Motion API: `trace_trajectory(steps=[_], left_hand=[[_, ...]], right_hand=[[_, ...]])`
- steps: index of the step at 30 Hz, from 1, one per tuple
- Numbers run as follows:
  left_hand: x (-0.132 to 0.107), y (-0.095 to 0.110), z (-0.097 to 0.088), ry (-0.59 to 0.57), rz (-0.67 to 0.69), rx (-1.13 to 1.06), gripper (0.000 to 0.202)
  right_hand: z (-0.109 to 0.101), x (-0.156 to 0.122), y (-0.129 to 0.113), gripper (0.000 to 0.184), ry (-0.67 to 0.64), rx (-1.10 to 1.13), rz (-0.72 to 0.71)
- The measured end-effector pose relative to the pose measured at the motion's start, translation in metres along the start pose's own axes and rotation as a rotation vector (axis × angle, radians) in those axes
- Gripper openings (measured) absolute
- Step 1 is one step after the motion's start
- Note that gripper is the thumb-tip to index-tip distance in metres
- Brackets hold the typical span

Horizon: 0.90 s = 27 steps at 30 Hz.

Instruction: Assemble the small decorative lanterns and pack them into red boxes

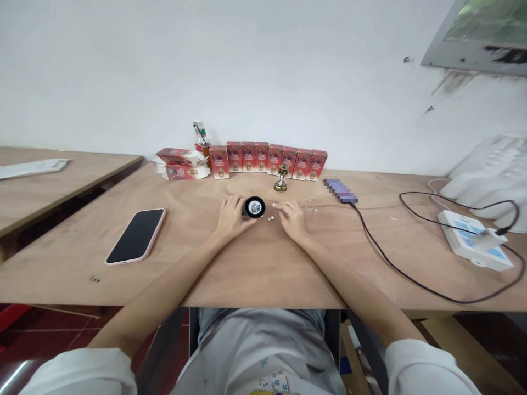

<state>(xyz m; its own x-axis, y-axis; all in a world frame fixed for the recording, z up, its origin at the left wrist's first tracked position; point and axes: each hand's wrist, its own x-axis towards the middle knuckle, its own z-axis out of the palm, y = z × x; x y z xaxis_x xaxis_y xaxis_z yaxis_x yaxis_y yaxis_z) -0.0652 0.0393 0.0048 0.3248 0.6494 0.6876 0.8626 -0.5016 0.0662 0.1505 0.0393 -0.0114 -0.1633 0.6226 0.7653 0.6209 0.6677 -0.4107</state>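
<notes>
My left hand [231, 217] is closed around a round black-rimmed case [254, 207], whose pale face bears a dark printed picture. To its right, my right hand [291, 218] pinches a small white piece between thumb and fingertips; its exact kind is too small to tell. Between the hands lie a few tiny white discs [272, 218] on the wood. Several thin little sticks [313, 209] are scattered just past my right hand. Behind both hands stands a small brass-coloured ornament [280, 181] with a wide base.
A row of red boxes [247, 157] lines the wall side of the table [263, 274]. Opened red boxes [181, 163] lie left of them. A pink-edged phone [136, 236] rests at left. At right, another phone [341, 190] trails a black cable toward a white power strip [473, 239].
</notes>
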Motion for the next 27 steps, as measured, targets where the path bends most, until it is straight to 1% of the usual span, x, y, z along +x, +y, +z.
trace_trajectory(steps=[2,4,7,10,12,14,16,19,24,27], left_hand=[[0.000,0.001,0.000,-0.020,0.005,-0.013,0.048],[0.000,0.004,-0.001,-0.028,0.021,-0.031,0.049],[0.000,0.008,-0.003,-0.025,0.049,-0.055,0.050],[0.000,0.010,-0.005,-0.043,0.060,-0.055,0.050],[0.001,0.011,-0.006,-0.059,0.062,-0.046,0.051],[0.001,0.011,-0.007,-0.070,0.064,-0.038,0.051],[0.001,0.012,-0.007,-0.077,0.069,-0.029,0.051],[0.001,0.013,-0.007,-0.069,0.088,-0.021,0.050],[0.001,0.013,-0.008,-0.024,0.110,-0.012,0.049],[0.002,0.012,-0.008,-0.015,0.122,0.006,0.050]], right_hand=[[0.000,0.000,-0.004,0.021,0.124,0.142,0.117],[0.001,0.000,-0.009,0.027,0.199,0.295,0.251],[0.004,0.001,-0.016,0.031,0.245,0.514,0.402],[0.002,0.004,-0.025,0.032,0.249,0.653,0.497],[-0.001,0.006,-0.032,0.034,0.223,0.700,0.506],[-0.004,0.006,-0.038,0.035,0.191,0.730,0.485],[-0.006,0.007,-0.042,0.033,0.164,0.754,0.465],[-0.006,0.006,-0.047,0.028,0.158,0.746,0.447],[-0.007,0.007,-0.050,0.020,0.154,0.708,0.388],[-0.008,0.009,-0.047,0.020,0.111,0.759,0.430]])
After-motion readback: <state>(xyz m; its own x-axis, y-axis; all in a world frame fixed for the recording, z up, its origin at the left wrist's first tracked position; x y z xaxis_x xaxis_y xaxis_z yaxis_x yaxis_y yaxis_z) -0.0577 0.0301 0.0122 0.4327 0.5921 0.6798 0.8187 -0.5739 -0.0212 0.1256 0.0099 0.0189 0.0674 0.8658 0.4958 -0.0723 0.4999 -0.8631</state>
